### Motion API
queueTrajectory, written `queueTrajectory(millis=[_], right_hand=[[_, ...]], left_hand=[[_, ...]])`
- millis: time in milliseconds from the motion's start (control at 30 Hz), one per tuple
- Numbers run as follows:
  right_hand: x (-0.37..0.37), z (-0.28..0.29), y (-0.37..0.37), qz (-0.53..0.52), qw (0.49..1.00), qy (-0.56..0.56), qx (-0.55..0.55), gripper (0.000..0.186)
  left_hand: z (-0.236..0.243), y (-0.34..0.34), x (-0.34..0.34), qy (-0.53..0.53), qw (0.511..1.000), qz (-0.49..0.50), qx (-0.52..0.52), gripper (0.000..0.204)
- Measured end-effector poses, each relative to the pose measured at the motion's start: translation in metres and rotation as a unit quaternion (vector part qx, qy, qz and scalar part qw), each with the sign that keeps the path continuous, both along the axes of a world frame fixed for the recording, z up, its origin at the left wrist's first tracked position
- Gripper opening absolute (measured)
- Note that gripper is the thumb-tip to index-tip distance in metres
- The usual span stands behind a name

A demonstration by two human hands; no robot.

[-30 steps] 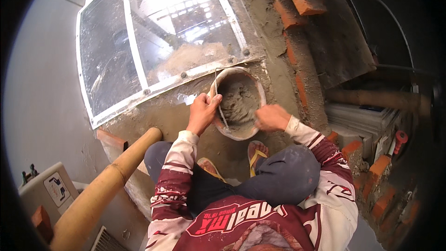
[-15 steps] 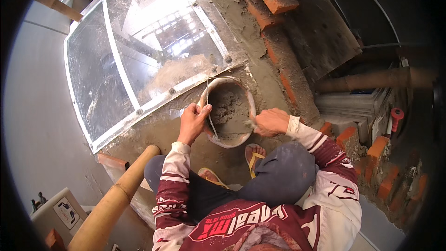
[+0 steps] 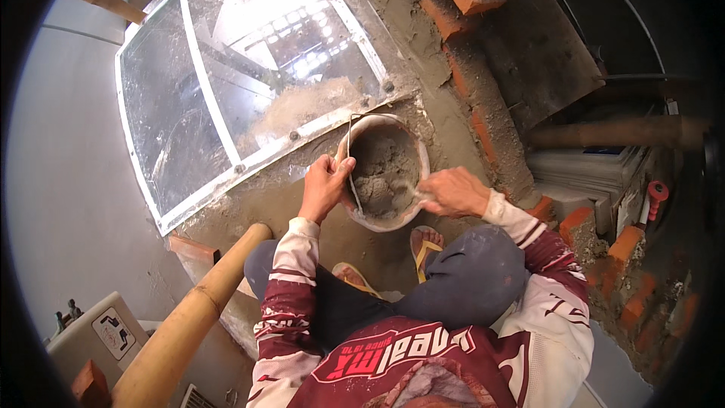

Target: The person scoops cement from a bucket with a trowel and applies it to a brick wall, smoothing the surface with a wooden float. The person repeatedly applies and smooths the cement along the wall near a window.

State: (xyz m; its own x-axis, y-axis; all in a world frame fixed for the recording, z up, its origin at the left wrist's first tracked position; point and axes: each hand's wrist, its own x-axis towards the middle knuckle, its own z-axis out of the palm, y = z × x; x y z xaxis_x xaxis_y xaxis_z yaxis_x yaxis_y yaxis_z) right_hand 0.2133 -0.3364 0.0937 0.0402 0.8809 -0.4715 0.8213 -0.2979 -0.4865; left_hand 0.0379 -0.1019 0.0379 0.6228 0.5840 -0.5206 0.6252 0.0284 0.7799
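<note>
A round bucket (image 3: 368,221) stands in front of me, its pale rim smeared with mortar. Inside lies lumpy grey mortar (image 3: 385,174), heaped toward the middle and near side. My left hand (image 3: 327,185) grips the bucket's left rim, thumb on top, beside the thin wire handle (image 3: 350,136). At the right rim, my right hand (image 3: 455,192) is closed with its fingertips reaching over the bucket's edge. A light, blurred bit shows at those fingers; what they hold is too smeared to name.
A framed clear window panel (image 3: 264,68) lies beyond the bucket on the left. Rough brickwork (image 3: 468,98) with mortar runs along the right. A bamboo pole (image 3: 196,310) slants at my lower left. A red-handled tool (image 3: 655,195) stands by loose bricks at far right.
The view has shifted, so the scene sits slightly right and higher. Mortar in the bucket looks lumpier and more heaped. My right hand stays at the right rim; my left keeps its grip.
</note>
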Motion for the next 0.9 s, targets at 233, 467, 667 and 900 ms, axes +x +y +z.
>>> queueTrajectory(millis=[233,467,667,900], right_hand=[[0.016,0.019,0.0,-0.017,0.987,-0.137,0.076,0.02],[0.036,0.044,0.005,-0.052,0.973,-0.164,-0.152,0.02],[0.026,0.005,0.01,-0.011,0.975,-0.09,-0.202,0.029],[0.0,-0.039,-0.043,-0.146,0.986,0.076,0.031,0.038]], left_hand=[[0.001,0.0,0.002,-0.002,0.999,-0.016,-0.034,0.05],[0.001,0.0,0.003,0.0,0.999,-0.043,0.018,0.052],[0.005,-0.005,0.006,0.002,0.999,-0.037,-0.015,0.051],[0.013,0.004,0.001,-0.001,1.0,-0.02,-0.016,0.048]])
